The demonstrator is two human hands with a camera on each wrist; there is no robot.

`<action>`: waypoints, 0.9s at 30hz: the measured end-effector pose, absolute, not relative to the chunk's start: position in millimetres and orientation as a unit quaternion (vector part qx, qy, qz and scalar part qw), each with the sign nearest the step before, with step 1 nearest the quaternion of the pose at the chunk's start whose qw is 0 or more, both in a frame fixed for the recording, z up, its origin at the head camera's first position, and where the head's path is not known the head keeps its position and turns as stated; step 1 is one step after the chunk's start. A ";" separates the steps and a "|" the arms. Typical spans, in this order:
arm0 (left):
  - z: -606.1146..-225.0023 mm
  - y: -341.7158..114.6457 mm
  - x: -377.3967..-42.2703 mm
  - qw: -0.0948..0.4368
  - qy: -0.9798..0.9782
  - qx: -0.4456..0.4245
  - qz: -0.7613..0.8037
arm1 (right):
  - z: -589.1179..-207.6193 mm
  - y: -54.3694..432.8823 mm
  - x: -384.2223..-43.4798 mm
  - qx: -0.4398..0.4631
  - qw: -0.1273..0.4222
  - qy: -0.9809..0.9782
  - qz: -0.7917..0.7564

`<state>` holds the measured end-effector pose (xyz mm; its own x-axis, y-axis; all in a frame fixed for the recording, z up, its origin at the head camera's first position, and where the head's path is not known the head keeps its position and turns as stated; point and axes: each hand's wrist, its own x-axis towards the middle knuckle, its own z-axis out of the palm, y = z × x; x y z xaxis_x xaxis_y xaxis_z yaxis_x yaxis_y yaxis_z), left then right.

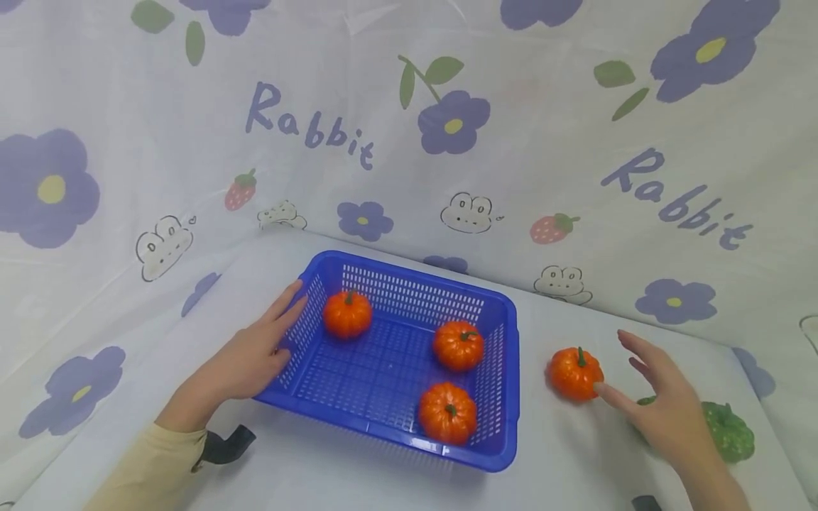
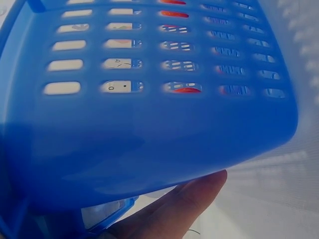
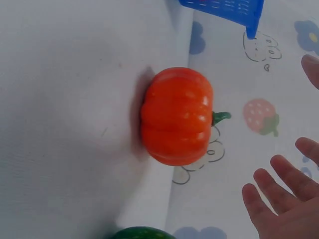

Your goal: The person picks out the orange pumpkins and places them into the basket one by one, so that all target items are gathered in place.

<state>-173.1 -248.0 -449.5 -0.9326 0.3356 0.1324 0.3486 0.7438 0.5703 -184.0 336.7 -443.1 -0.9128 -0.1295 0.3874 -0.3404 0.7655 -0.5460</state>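
Note:
A blue plastic basket (image 1: 396, 426) holds three small orange pumpkins, one at the back left (image 1: 347, 315) and two along its right side. My left hand (image 1: 255, 351) is at the basket's left rim, its fingers extended against the side. In the left wrist view, one digit (image 2: 194, 199) touches the basket's lower edge. Another orange pumpkin (image 3: 177, 117), with a green stem, stands on the table right of the basket. My right hand (image 1: 667, 404) is spread just right of this pumpkin, holding nothing; whether the thumb touches it I cannot tell.
A green gourd-like thing (image 1: 728, 433) lies partly hidden behind my right hand. The white table (image 1: 307, 461) meets a hanging cloth (image 1: 396, 199) printed with flowers, strawberries and rabbits. A dark object (image 1: 226, 447) shows beside my left wrist.

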 end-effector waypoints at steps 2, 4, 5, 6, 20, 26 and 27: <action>-449.7 -247.9 -173.5 0.011 -0.934 -0.184 -0.307 | -447.6 337.3 -185.8 0.127 0.162 -0.922 0.327; -449.6 -247.8 -173.6 0.012 -0.934 -0.183 -0.307 | -451.6 337.4 -188.0 0.127 0.158 -0.919 0.338; -449.6 -247.7 -173.5 0.011 -0.934 -0.183 -0.306 | -453.8 337.4 -189.2 0.126 0.155 -0.920 0.338; -449.7 -247.6 -173.4 0.010 -0.935 -0.182 -0.306 | -455.7 337.1 -190.2 0.124 0.152 -0.920 0.338; -449.9 -247.1 -173.5 0.006 -0.934 -0.180 -0.308 | -468.8 331.1 -202.7 0.119 0.126 -0.927 0.333; -449.3 -248.5 -173.1 0.005 -0.935 -0.180 -0.306 | -474.4 326.9 -203.8 0.098 0.093 -0.939 0.316; -449.2 -248.6 -173.3 0.005 -0.935 -0.180 -0.306 | -475.1 326.1 -203.7 0.096 0.090 -0.940 0.316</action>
<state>-173.3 -248.6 -449.2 -0.9349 0.3342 0.1192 0.3401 0.7479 0.5701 -203.7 326.1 -475.1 -0.9654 -0.1242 0.2292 -0.2374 0.7822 -0.5760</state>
